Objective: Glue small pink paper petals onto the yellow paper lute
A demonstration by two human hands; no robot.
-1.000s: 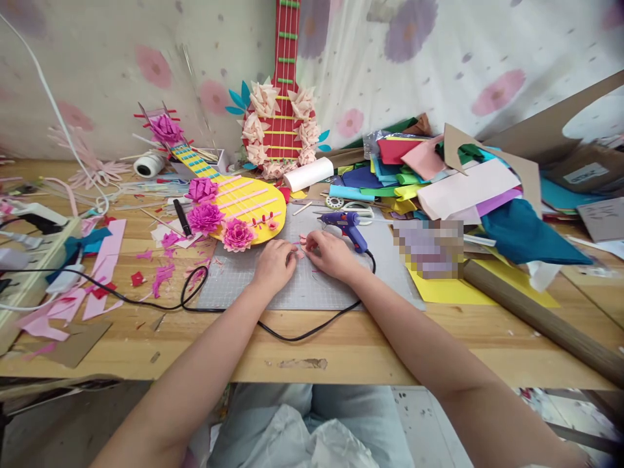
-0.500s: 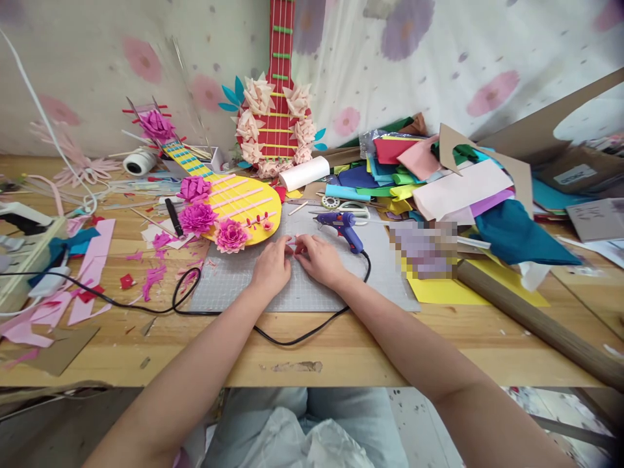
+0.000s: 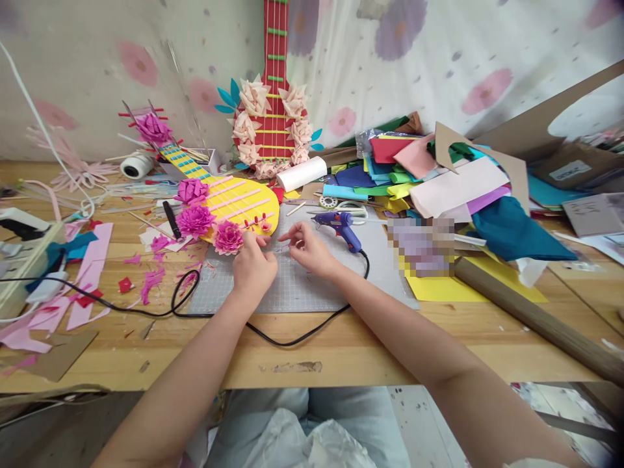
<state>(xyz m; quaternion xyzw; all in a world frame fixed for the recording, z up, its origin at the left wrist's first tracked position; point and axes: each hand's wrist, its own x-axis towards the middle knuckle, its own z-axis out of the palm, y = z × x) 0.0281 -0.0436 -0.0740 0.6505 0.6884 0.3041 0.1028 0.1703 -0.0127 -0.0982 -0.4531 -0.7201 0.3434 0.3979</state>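
My left hand [image 3: 254, 268] is closed at the lower right edge of a yellow paper guitar [image 3: 248, 198], just beside its lowest pink paper flower [image 3: 227, 236]. Whatever its fingertips pinch is hidden from me. A short gap to the right, my right hand [image 3: 308, 248] hovers over the grey cutting mat [image 3: 312, 292]. Its thumb and fingers are apart, and I see nothing held in them. Close to the right hand lies a blue glue gun [image 3: 337, 225], nozzle pointing left. Pink flowers and small red pieces decorate the guitar.
A red paper guitar [image 3: 275, 123] with pale flowers stands at the back. Coloured paper [image 3: 390, 162] is heaped at the right, near a brown tube [image 3: 526, 318]. The black cord [image 3: 287, 341] loops across the table front. Pink scraps [image 3: 153, 283] and a power strip [image 3: 29, 260] lie left.
My hands were together over the mat and have parted. The left moved left and towards me, beside the yellow guitar; the right stayed near its place, its fingers now spread. The view shifted slightly.
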